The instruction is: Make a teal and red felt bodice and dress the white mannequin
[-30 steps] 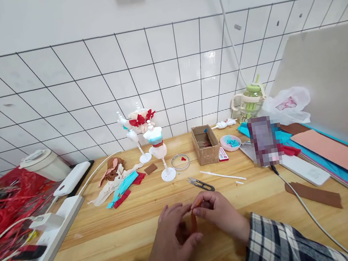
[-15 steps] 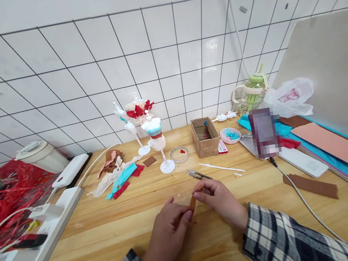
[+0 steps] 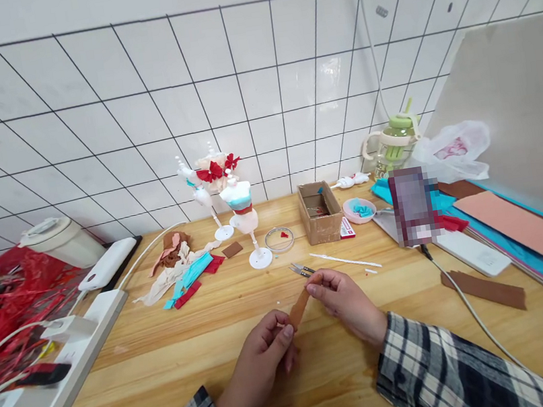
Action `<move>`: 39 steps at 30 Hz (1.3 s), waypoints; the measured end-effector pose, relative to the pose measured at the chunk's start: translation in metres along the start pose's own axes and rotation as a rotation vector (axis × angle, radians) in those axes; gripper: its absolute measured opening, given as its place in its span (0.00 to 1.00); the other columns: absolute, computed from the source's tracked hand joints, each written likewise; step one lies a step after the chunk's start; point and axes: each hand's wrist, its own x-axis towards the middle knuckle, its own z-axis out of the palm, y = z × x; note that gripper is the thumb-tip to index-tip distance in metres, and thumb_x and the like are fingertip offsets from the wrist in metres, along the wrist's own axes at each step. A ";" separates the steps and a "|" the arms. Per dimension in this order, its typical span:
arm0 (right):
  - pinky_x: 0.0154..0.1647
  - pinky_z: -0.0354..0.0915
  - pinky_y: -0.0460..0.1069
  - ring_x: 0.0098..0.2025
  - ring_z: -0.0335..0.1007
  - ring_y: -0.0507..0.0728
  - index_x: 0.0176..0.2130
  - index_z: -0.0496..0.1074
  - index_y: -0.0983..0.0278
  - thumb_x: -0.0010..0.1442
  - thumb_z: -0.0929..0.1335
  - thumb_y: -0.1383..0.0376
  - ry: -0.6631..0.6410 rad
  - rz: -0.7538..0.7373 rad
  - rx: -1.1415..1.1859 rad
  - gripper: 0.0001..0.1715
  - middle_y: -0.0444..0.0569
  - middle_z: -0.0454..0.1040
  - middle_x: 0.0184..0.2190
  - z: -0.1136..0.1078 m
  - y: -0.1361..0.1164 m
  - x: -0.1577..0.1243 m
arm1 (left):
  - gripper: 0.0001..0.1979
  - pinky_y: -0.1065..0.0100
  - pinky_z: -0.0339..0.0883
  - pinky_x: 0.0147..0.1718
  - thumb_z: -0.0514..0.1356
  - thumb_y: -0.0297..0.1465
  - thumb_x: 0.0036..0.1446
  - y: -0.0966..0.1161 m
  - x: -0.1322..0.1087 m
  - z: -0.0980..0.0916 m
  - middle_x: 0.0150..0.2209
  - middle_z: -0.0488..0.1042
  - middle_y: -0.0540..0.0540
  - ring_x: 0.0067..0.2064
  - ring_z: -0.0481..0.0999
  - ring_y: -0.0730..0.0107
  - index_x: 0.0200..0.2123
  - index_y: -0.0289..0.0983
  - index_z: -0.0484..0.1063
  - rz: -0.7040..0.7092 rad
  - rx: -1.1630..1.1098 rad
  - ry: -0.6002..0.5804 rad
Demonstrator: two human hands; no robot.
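A strip of brown crepe paper (image 3: pixel 299 309) stretches between my two hands above the wooden table. My left hand (image 3: pixel 264 349) pinches its lower end between thumb and fingers. At the upper end, my right hand (image 3: pixel 340 301) grips the strip with closed fingertips. Just beyond my right hand lies a pair of thread snips (image 3: pixel 302 269), its handles partly hidden behind the fingers. Farther back stand small white mannequin stands; the nearest mannequin (image 3: pixel 244 220) wears blue, red and pale wraps.
Crepe paper scraps (image 3: pixel 188 280) lie left of the mannequins. A cardboard box (image 3: pixel 322 216), a pink bowl (image 3: pixel 360 211) and a green-lidded bottle (image 3: pixel 397 140) stand at the back. A power strip (image 3: pixel 77 358) runs along the left; a cable and a brown strip (image 3: pixel 486 290) lie right.
My hands have moved slightly apart, and more of the brown strip shows between them. My left hand has shifted a little left. The other things lie as before.
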 end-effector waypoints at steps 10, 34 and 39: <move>0.21 0.52 0.45 0.22 0.54 0.49 0.36 0.70 0.64 0.58 0.66 0.50 0.012 -0.152 -0.389 0.20 0.42 0.66 0.24 -0.020 -0.010 0.013 | 0.20 0.74 0.54 0.22 0.63 0.48 0.50 -0.002 0.003 -0.002 0.16 0.69 0.54 0.20 0.64 0.75 0.33 0.35 0.69 -0.098 -0.114 0.025; 0.30 0.52 0.47 0.30 0.62 0.54 0.36 0.62 0.61 0.61 0.60 0.67 -0.122 -0.110 -1.043 0.03 0.43 0.66 0.26 -0.012 -0.014 -0.004 | 0.29 0.75 0.56 0.22 0.67 0.41 0.47 -0.002 0.008 -0.014 0.26 0.74 0.51 0.26 0.70 0.74 0.51 0.35 0.67 0.034 -0.265 0.417; 0.27 0.53 0.47 0.23 0.59 0.52 0.32 0.65 0.60 0.68 0.50 0.49 -0.345 -0.057 -0.720 0.26 0.41 0.64 0.20 0.001 0.001 -0.015 | 0.30 0.75 0.57 0.21 0.66 0.42 0.48 -0.003 0.009 -0.012 0.27 0.74 0.50 0.27 0.72 0.72 0.52 0.35 0.66 0.041 -0.199 0.386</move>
